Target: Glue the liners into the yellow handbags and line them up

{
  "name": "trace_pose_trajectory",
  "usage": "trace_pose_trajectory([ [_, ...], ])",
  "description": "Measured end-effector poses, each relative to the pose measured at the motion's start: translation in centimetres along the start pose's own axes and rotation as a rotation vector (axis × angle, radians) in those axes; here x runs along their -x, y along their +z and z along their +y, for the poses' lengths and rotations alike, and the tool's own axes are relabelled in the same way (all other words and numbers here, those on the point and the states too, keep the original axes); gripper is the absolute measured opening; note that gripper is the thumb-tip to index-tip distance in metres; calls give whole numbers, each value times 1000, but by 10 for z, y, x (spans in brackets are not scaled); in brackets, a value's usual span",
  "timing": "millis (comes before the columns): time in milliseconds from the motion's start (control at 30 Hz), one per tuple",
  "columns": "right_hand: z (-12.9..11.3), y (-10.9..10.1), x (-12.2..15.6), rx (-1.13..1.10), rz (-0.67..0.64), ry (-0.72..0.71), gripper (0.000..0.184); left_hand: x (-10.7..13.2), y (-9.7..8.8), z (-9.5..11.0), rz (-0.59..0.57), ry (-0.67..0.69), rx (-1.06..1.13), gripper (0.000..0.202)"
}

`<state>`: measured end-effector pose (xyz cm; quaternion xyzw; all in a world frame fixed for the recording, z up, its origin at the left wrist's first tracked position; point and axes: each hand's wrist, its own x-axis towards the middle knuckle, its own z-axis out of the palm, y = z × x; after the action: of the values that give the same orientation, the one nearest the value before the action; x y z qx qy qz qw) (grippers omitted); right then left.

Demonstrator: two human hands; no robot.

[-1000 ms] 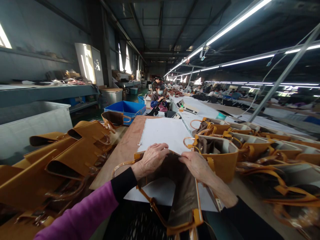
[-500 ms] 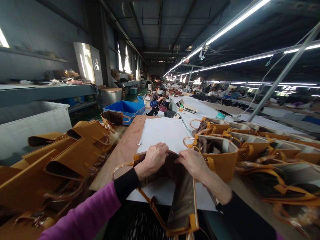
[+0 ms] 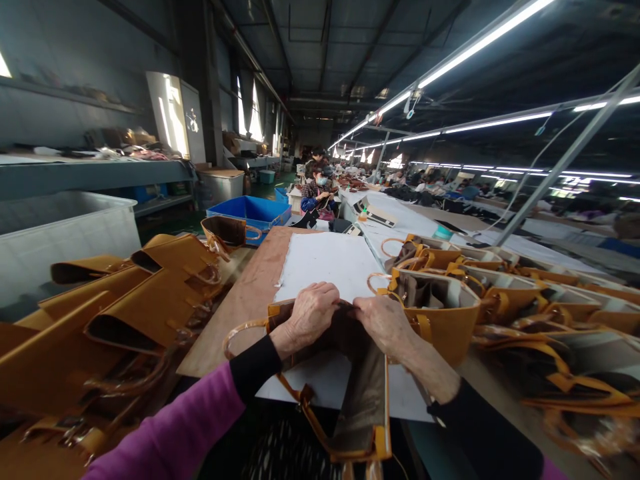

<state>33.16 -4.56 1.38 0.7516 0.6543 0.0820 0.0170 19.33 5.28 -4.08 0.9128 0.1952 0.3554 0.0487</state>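
Observation:
In front of me a mustard-yellow handbag [image 3: 363,393] with a brown lining stands with its mouth toward me, overhanging the near table edge. My left hand [image 3: 311,317] is closed over its far rim, fingers curled around the edge. Just to the right, my right hand [image 3: 385,323] pinches the same rim, its fingertips partly hidden inside. A wrapped loop handle [image 3: 245,337] sticks out at the bag's left side. Beneath lies a white sheet [image 3: 330,260] on the brown board.
Several similar bags [image 3: 145,300] lie piled on the left; more bags [image 3: 440,317] stand open in rows on the right. Beyond are a blue bin [image 3: 250,212] and a seated person [image 3: 320,193]. A grey tub [image 3: 70,230] is at far left, a slanted metal pole [image 3: 565,160] at right.
My right hand has shifted slightly left along the rim, nearer my left hand. The bag's near lower corner has moved a little left. Both hands keep hold of the rim.

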Motion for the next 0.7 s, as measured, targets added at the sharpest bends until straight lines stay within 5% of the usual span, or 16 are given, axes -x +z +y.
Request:
trace_pose_trajectory([
  [700,4,6,-10,-68,62,-108,28,-3,0,1,-42,-21,-43,13],
])
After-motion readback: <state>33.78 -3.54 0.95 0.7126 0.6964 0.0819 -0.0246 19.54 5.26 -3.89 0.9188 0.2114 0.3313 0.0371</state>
